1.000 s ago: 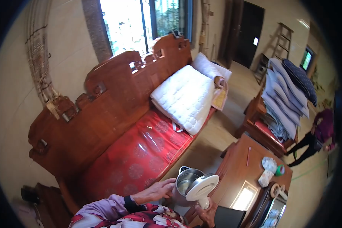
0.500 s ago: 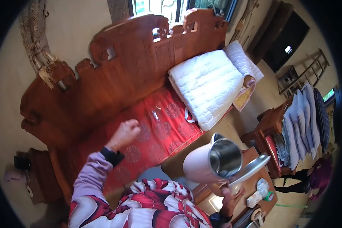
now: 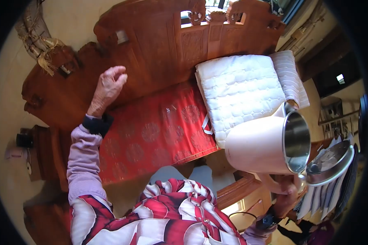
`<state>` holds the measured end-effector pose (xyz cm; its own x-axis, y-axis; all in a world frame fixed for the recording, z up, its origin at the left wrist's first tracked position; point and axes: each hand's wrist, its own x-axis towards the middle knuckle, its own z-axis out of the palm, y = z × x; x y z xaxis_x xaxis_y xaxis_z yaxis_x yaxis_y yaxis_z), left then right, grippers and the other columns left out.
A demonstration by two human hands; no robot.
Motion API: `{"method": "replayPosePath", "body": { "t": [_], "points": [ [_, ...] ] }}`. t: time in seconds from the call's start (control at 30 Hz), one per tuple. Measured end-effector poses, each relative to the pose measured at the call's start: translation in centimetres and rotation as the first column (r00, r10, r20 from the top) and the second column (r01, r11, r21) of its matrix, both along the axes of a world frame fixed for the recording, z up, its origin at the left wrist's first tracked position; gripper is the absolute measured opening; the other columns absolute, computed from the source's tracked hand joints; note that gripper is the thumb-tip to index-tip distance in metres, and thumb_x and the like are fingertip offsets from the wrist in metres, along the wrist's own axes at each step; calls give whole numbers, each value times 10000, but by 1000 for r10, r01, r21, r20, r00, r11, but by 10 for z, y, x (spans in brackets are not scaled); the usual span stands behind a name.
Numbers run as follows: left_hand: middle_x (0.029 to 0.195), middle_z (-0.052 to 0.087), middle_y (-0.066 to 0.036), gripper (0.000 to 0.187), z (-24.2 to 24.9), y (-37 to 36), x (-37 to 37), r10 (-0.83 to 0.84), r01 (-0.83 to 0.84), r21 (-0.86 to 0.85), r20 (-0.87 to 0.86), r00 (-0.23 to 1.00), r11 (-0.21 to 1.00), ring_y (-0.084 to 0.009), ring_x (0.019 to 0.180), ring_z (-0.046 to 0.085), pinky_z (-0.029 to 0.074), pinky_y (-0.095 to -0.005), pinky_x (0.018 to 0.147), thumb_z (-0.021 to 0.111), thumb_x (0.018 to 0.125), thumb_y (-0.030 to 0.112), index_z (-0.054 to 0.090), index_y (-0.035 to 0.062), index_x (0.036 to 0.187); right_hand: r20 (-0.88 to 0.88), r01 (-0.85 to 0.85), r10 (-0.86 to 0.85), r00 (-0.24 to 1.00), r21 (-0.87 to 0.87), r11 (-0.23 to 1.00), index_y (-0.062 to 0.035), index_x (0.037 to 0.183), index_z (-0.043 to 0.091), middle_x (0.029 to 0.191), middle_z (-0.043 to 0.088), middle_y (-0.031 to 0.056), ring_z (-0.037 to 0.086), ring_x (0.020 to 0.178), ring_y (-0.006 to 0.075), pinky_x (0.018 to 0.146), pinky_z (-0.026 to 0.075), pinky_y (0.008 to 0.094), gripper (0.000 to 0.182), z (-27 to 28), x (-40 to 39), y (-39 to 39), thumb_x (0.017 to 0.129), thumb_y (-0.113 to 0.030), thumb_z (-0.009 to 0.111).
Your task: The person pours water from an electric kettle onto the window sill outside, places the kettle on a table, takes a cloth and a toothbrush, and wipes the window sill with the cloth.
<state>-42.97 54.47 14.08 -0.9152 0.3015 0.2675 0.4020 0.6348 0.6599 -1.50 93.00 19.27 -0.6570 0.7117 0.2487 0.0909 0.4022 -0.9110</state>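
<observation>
In my right hand (image 3: 285, 191) is a pale pink electric kettle (image 3: 255, 145), gripped by its handle. The kettle is tilted over to the right, showing its steel inside, and its lid (image 3: 331, 163) hangs open on the hinge. My left hand (image 3: 108, 87) is raised on the left, in front of the wooden bench back (image 3: 151, 49) and apart from the kettle. Its fingers are curled together, with nothing seen in them. Beneath that hand lies the red patterned seat cover (image 3: 151, 134).
Behind the kettle, a folded white quilt (image 3: 237, 90) and a striped pillow (image 3: 290, 73) lie on the bench. A wooden table (image 3: 245, 192) stands at the lower right, partly hidden by my right arm. Farther right are stacked cushions (image 3: 325, 200) and part of another person in dark clothes (image 3: 319, 234).
The kettle has moved up and right in view, tipping more onto its side. My left hand has risen and moved left. The camera view has shifted too.
</observation>
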Motion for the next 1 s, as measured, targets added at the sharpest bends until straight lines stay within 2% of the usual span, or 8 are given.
{"method": "replayPosePath", "body": {
  "t": [0.07,0.33,0.57,0.7,0.77,0.87,0.93,1.0],
  "points": [
    [990,657,-109,306,6,28,-12,30,-31,-33,-55,998,999,-155,896,622,492,-276,797,611,843,142,608,-34,1093,-59,-261,256,965,-126,957,76,1068,531,759,451,21,415,679,123,711,366,254,445,2,-16,44,855,-300,421],
    [1102,605,-196,414,42,195,-127,-156,66,-497,-143,977,865,-324,1029,577,453,-377,904,585,800,274,595,-6,1105,-32,-166,164,986,-73,983,71,1120,548,805,538,71,505,725,165,688,404,289,437,17,-64,178,816,-238,492],
    [1323,430,-229,476,74,243,-190,-104,-224,-431,-617,780,874,-379,1225,407,379,-429,1003,555,850,318,505,42,1234,-75,-205,193,978,-222,953,-8,984,621,888,606,114,578,799,220,730,461,330,254,5,-78,243,820,-200,589],
    [1420,287,-244,589,96,244,-236,189,-380,-428,-426,885,820,-394,1329,257,242,-509,1076,418,893,344,317,35,1384,-77,-220,206,975,-346,912,-53,906,662,935,645,139,620,842,251,754,493,354,151,-3,-78,261,823,-178,645],
    [1350,366,-233,539,100,235,-249,198,-303,-393,-286,938,868,-433,1255,354,283,-537,1040,367,930,378,339,57,1362,-70,-215,204,976,-266,940,-78,881,665,935,640,142,619,835,270,735,495,373,118,-6,-82,260,819,-178,658],
    [1288,459,-238,443,76,210,-301,-201,-298,-831,-429,881,469,-387,1185,444,365,-452,1002,430,936,339,463,44,1265,-65,-191,185,981,-100,976,-116,842,670,934,632,148,617,825,297,707,498,402,70,-11,-93,253,814,-179,678],
    [1207,520,-183,403,64,211,-297,97,-389,-457,-541,835,800,-377,1142,482,396,-481,964,404,933,390,522,98,1185,-83,-156,156,984,8,988,-142,816,674,934,627,152,615,818,315,688,500,421,43,-12,-104,247,810,-180,691],
    [1203,524,-181,391,61,205,-318,23,-343,-507,-536,844,790,-371,1129,489,390,-476,966,397,936,373,509,93,1184,-75,-74,96,993,254,964,-167,791,677,933,622,155,614,811,334,669,502,440,35,-8,-112,239,807,-181,704]
  ]
}}
